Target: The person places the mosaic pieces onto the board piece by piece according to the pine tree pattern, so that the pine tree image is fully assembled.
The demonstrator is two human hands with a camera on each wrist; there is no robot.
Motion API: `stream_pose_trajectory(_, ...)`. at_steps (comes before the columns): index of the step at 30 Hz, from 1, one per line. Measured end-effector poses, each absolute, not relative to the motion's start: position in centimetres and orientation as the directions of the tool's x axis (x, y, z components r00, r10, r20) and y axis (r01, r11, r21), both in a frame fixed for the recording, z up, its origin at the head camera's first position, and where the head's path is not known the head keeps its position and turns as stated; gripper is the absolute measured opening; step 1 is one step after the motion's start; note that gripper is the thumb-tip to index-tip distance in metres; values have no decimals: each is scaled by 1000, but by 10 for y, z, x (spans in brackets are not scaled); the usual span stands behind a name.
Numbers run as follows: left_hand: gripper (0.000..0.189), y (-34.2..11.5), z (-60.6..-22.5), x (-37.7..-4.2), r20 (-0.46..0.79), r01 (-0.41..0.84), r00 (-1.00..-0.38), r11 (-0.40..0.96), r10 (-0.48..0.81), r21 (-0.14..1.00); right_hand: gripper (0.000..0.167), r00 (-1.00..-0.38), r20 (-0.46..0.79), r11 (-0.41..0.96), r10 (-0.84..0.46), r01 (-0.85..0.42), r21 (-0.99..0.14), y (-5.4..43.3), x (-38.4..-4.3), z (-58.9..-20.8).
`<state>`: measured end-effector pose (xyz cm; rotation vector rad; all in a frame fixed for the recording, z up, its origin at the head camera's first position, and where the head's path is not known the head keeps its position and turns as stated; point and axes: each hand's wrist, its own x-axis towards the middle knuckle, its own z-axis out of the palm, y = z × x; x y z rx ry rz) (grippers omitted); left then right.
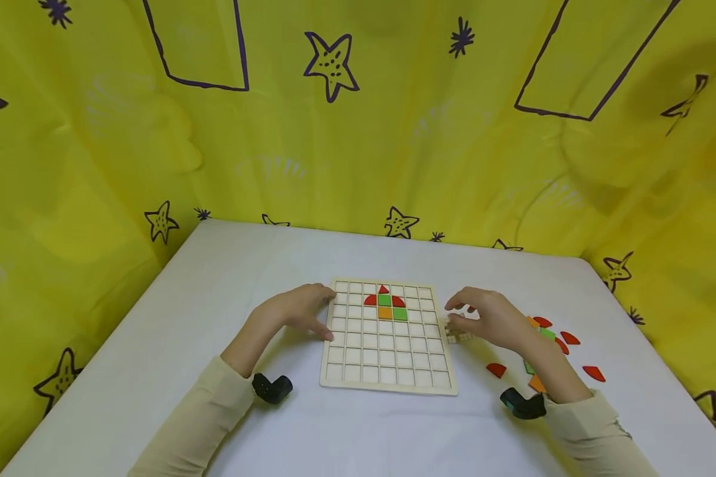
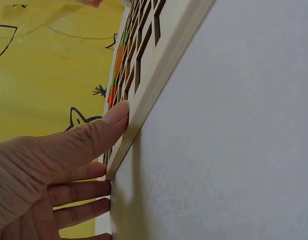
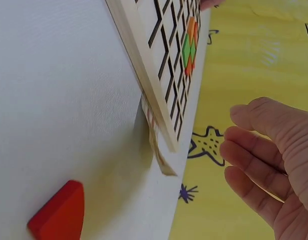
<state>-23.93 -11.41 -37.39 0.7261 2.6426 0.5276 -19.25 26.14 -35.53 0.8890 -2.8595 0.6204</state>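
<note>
A pale wooden grid board [image 1: 388, 386] lies on the white table. In its upper cells sit a small red triangle [image 1: 384, 289], red quarter-round pieces [image 1: 398, 301], green squares [image 1: 400, 314] and an orange square [image 1: 384, 313]. My left hand [image 1: 301, 308] is at the board's left side; in the left wrist view its thumb [image 2: 116, 114] touches the frame, fingers spread beside the edge. Just off the right side hovers my right hand [image 1: 489, 318], fingers loosely bent, with nothing between them. Below it a thin patterned tan strip [image 3: 155, 142] sticks out from under the board's edge.
Right of the board, loose red pieces [image 1: 593, 373], orange pieces [image 1: 537, 384] and a green piece [image 1: 547, 333] are scattered, some partly behind the right forearm. One red piece [image 1: 496, 370] lies nearer the board. Yellow star-patterned cloth [image 1: 358, 165] hangs around the table.
</note>
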Motion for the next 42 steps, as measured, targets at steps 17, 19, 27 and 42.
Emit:
stream_pose_trajectory(17, 94, -108, -373, -237, -281, 366, -805, 810, 523, 458, 18, -849, 334, 800, -409, -510, -316, 320, -163, -368)
stream_pose_trajectory(19, 94, -107, -373, -237, -283, 368, -802, 808, 526, 461, 18, -856, 337, 813, -393, -494, -306, 328, -159, -371)
stream_pose_trajectory(27, 95, -108, -375, -237, -288, 354, -808, 814, 515, 461, 20, -861, 343, 817, -375, -482, -317, 350, -150, -379)
stream_pose_trajectory(42, 94, -113, -374, -238, -266, 358, -815, 807, 515, 469, 23, -868, 224, 760, -444, -497, -418, 348, -134, -388)
